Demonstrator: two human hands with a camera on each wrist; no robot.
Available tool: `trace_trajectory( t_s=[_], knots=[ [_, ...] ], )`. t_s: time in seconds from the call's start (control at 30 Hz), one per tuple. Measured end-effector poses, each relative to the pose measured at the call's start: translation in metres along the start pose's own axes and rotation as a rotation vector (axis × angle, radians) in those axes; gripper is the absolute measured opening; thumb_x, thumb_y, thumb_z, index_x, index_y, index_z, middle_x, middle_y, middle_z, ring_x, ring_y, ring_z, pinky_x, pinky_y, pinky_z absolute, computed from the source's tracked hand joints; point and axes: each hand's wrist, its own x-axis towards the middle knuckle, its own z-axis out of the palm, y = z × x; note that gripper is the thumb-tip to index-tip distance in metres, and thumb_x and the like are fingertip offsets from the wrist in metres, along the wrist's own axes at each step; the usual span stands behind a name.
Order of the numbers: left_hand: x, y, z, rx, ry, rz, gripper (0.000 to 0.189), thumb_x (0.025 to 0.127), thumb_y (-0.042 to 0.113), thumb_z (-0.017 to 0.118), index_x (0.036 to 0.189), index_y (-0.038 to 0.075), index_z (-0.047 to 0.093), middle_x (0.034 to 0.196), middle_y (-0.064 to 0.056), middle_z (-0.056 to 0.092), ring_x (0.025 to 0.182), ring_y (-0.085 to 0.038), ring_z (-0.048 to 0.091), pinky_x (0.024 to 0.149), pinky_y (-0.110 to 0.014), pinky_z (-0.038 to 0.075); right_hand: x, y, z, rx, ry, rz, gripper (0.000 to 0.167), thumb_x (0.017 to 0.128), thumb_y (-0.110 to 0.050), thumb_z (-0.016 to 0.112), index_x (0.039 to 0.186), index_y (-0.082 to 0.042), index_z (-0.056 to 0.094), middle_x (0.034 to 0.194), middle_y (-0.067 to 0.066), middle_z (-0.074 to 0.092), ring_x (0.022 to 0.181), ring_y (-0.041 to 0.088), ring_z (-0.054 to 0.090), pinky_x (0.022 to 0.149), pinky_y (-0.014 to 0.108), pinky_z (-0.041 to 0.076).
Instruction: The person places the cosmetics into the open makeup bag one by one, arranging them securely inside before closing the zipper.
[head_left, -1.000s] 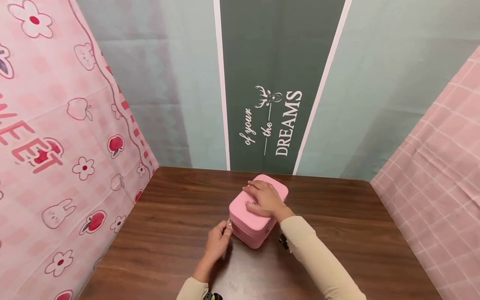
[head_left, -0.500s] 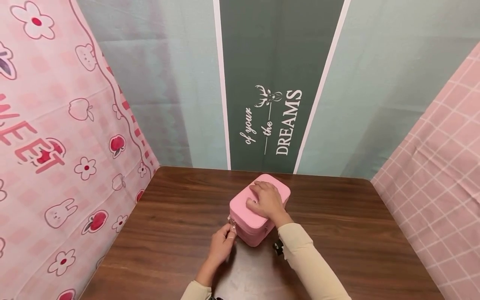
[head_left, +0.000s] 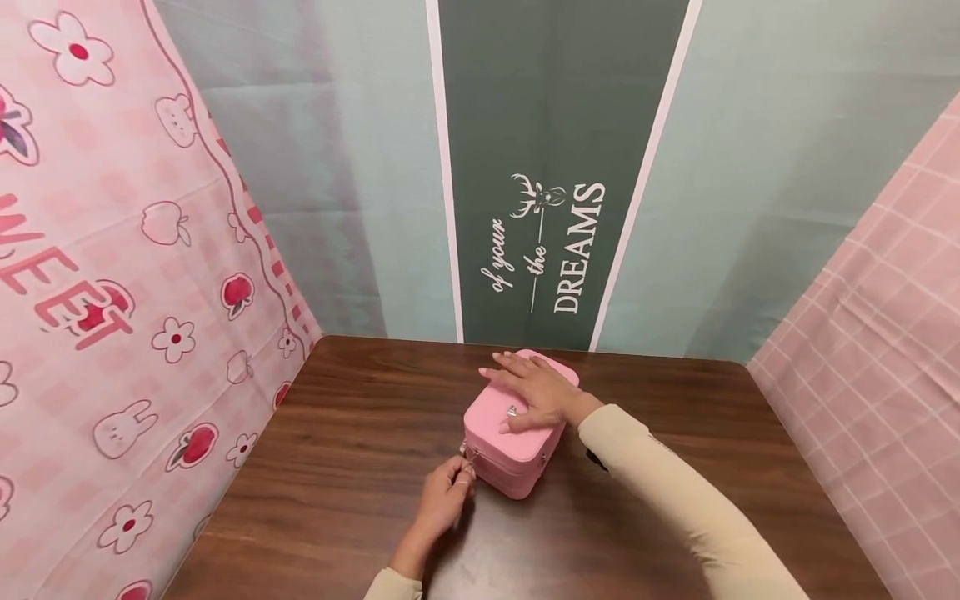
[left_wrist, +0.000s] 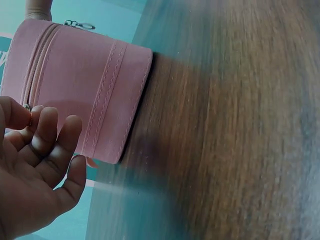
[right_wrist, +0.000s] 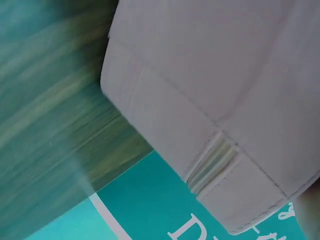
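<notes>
A pink zip-up case [head_left: 491, 417] stands on the wooden table in the head view, one corner towards me. The left hand [head_left: 445, 496] is at its near left corner. In the left wrist view, the thumb and index finger of the left hand [left_wrist: 45, 165] pinch a zipper pull [left_wrist: 27, 107] on the zipper [left_wrist: 39, 65]. A second metal pull [left_wrist: 82, 25] hangs from the case's far side. The right hand [head_left: 536, 392] rests on the lid with its fingers spread, beside a small metal fitting [head_left: 512, 412]. The right wrist view mostly shows the case's side [right_wrist: 200, 65].
The brown table [head_left: 360, 417] reaches back to a green and teal cloth [head_left: 517, 108] printed with white lettering. Pink patterned cloth [head_left: 112, 333] hangs on the left, and pink checked cloth [head_left: 885, 333] hangs on the right.
The right hand has turned and spread its fingers wider across the lid, its forearm swinging out to the right. The left hand has shifted slightly right, staying at the zipper.
</notes>
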Motion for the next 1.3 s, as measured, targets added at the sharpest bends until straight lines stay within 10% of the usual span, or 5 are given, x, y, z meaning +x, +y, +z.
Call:
trace_trajectory(
  t_s=[0.23, 0.57, 0.9, 1.3],
  knots=[
    [0.002, -0.001, -0.001, -0.013, 0.014, 0.006, 0.015, 0.087, 0.004, 0.053, 0.074, 0.010, 0.057, 0.059, 0.003, 0.053, 0.055, -0.005, 0.047, 0.052, -0.023, 0.038, 0.000, 0.001, 0.006, -0.062, 0.038, -0.019, 0.067, 0.082, -0.063, 0.044, 0.137, -0.024, 0.046, 0.137, 0.010, 0.043, 0.130, 0.025, 0.032, 0.100, 0.057, 0.020],
    [0.013, 0.004, -0.002, 0.063, 0.135, 0.038, 0.015, 0.080, 0.002, 0.054, 0.069, 0.011, 0.057, 0.057, 0.008, 0.047, 0.054, -0.006, 0.043, 0.050, -0.024, 0.035, 0.006, -0.019, 0.013, -0.109, 0.140, 0.314, 0.069, 0.078, -0.065, 0.047, 0.130, -0.020, 0.053, 0.129, 0.011, 0.048, 0.123, 0.027, 0.037, 0.097, 0.065, 0.014],
    [0.011, 0.004, 0.000, 0.039, 0.074, 0.003, 0.014, 0.080, 0.001, 0.053, 0.069, 0.010, 0.057, 0.058, 0.008, 0.048, 0.054, -0.005, 0.043, 0.050, -0.024, 0.036, 0.017, -0.043, 0.017, -0.083, 0.199, 0.738, 0.075, 0.078, -0.066, 0.043, 0.128, -0.012, 0.053, 0.131, 0.018, 0.045, 0.125, 0.034, 0.032, 0.095, 0.070, 0.005],
    [0.013, 0.002, -0.001, 0.007, 0.080, -0.035, 0.012, 0.085, 0.004, 0.054, 0.077, 0.003, 0.061, 0.059, -0.004, 0.056, 0.054, -0.008, 0.049, 0.052, -0.024, 0.039, 0.016, -0.051, 0.017, -0.047, 0.197, 0.848, 0.078, 0.078, -0.068, 0.041, 0.129, -0.010, 0.050, 0.132, 0.020, 0.042, 0.127, 0.037, 0.027, 0.091, 0.073, 0.002]
  ],
)
